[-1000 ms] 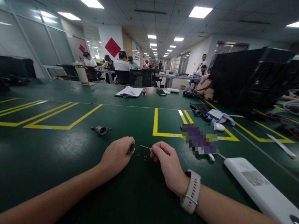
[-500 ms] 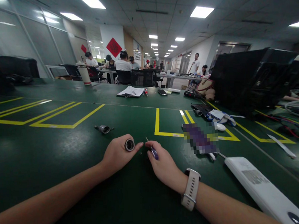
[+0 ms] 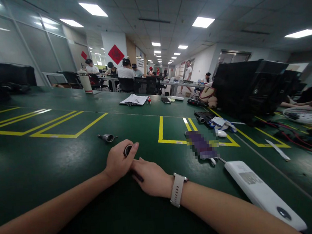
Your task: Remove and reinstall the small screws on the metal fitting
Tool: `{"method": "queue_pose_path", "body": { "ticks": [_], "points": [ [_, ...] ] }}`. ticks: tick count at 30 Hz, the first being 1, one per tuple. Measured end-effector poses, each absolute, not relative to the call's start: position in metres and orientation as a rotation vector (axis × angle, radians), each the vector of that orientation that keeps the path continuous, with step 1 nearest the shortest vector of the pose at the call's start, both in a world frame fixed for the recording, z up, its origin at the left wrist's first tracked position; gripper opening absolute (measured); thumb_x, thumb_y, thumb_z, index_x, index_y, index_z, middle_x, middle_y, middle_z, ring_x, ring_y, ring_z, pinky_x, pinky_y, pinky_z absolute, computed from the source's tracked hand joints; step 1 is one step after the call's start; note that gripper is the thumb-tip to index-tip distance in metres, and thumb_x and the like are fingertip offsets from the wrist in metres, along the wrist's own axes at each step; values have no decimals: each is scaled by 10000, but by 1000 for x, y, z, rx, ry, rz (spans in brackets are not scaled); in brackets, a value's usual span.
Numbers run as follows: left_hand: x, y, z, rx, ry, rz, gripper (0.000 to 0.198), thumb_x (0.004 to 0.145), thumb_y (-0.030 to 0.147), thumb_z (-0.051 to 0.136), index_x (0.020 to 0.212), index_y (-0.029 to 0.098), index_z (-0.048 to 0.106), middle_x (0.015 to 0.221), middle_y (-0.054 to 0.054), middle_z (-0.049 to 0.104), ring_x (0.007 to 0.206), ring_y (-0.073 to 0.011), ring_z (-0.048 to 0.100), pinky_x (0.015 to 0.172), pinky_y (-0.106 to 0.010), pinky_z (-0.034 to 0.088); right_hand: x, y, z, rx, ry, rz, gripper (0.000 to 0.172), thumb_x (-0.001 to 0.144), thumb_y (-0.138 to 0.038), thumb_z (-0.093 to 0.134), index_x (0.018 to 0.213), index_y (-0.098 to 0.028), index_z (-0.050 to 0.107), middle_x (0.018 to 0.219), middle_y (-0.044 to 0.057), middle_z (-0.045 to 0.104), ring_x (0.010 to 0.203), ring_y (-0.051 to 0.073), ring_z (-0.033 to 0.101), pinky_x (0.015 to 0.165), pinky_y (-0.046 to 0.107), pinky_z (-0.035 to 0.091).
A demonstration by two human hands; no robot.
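Observation:
My left hand (image 3: 119, 162) is closed round a small dark metal ring-shaped part (image 3: 127, 150), its hole facing up between thumb and forefinger. My right hand (image 3: 150, 177), with a pale watch on the wrist, lies low on the green table (image 3: 54, 168) right beside the left hand, touching it. Its fingers are curled over a thin dark screwdriver (image 3: 138, 176), of which only a short piece shows under the hand. A second small metal cylinder part (image 3: 107, 137) lies on the table a little beyond my left hand.
A white power strip (image 3: 261, 193) lies to the right, a blurred purple object (image 3: 201, 145) beyond it. Yellow tape lines (image 3: 161, 131) mark the table. Papers (image 3: 134, 100), a black monitor (image 3: 248, 88), cables and a cup (image 3: 84, 81) stand farther off. Other people sit at distant desks.
My right hand has slid left and down against the left hand, now hiding most of the screwdriver. My left hand has tilted the ring part. The view has dropped slightly.

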State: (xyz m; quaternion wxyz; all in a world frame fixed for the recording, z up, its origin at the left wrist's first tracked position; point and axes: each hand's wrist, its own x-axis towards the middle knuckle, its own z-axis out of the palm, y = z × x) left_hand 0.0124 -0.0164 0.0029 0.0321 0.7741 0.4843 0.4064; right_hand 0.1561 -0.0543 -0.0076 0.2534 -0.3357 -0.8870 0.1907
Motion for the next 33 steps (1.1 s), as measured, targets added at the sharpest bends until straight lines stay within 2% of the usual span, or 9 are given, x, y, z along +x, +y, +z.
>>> {"method": "queue_pose_path", "body": {
  "ticks": [4, 8, 13, 16, 18, 20, 23, 30, 33],
  "points": [
    [11, -18, 11, 2281, 1497, 1285, 284, 833, 418, 421, 676, 189, 481, 596, 31, 452, 554, -134, 451, 547, -266, 374, 180, -73, -3, -721, -2517, 514, 375, 782, -6, 476, 1080, -220, 553, 1192, 45, 613, 1200, 166, 495, 1030, 338, 358],
    [11, -26, 21, 2122, 1511, 1258, 237, 767, 418, 522, 811, 188, 488, 703, 17, 509, 643, -155, 510, 591, -274, 427, 199, -86, -2, -676, -2515, 565, 405, 783, 3, 479, 1116, -215, 554, 1187, 52, 622, 1163, 152, 529, 1000, 313, 383],
    [13, -37, 23, 2073, 1448, 1241, 236, 752, 347, 512, 922, 186, 482, 853, -27, 574, 815, -199, 572, 745, -343, 477, 202, -90, 1, -852, -2193, 723, 297, 852, -145, 487, 1110, -250, 591, 1055, 38, 672, 974, 162, 615, 869, 322, 456],
    [9, -39, 22, 2222, 1451, 1171, 247, 757, 384, 523, 916, 196, 525, 922, -51, 601, 887, -223, 566, 807, -379, 463, 205, -84, 2, -978, -1787, 907, 192, 840, -276, 542, 995, -232, 646, 967, 35, 677, 903, 173, 614, 823, 331, 459],
    [6, -39, 21, 2311, 1426, 1156, 274, 738, 401, 558, 925, 200, 557, 942, -58, 603, 915, -232, 558, 831, -391, 456, 208, -77, -1, -1030, -1447, 1068, 190, 826, -355, 554, 867, -200, 655, 805, 23, 675, 764, 161, 616, 719, 306, 470],
    [2, -39, 21, 2327, 1387, 1120, 298, 722, 398, 583, 949, 205, 579, 947, -57, 606, 901, -228, 565, 798, -380, 476, 211, -70, -6, -1032, -1124, 1153, 238, 810, -403, 563, 738, -182, 616, 635, -10, 617, 614, 129, 567, 612, 269, 441],
    [1, -39, 19, 2205, 1330, 1029, 325, 702, 371, 607, 990, 222, 585, 964, -43, 627, 852, -209, 599, 718, -343, 514, 214, -65, -11, -1005, -908, 1235, 245, 784, -393, 604, 676, -177, 567, 547, -44, 541, 515, 96, 489, 558, 246, 392],
    [1, -37, 10, 1712, 1253, 851, 361, 627, 236, 662, 984, 236, 612, 855, -15, 694, 698, -194, 664, 610, -328, 561, 212, -70, -13, -1021, -1062, 1293, 277, 803, -420, 572, 653, -188, 559, 526, -48, 505, 527, 105, 476, 587, 258, 379],
    [3, -40, 12, 1497, 1203, 858, 407, 577, 171, 683, 976, 236, 634, 931, -33, 700, 805, -221, 676, 691, -345, 570, 212, -70, -16, -1070, -1175, 1249, 298, 818, -439, 545, 664, -184, 560, 546, -39, 513, 536, 106, 473, 569, 253, 371]
  ]
}}
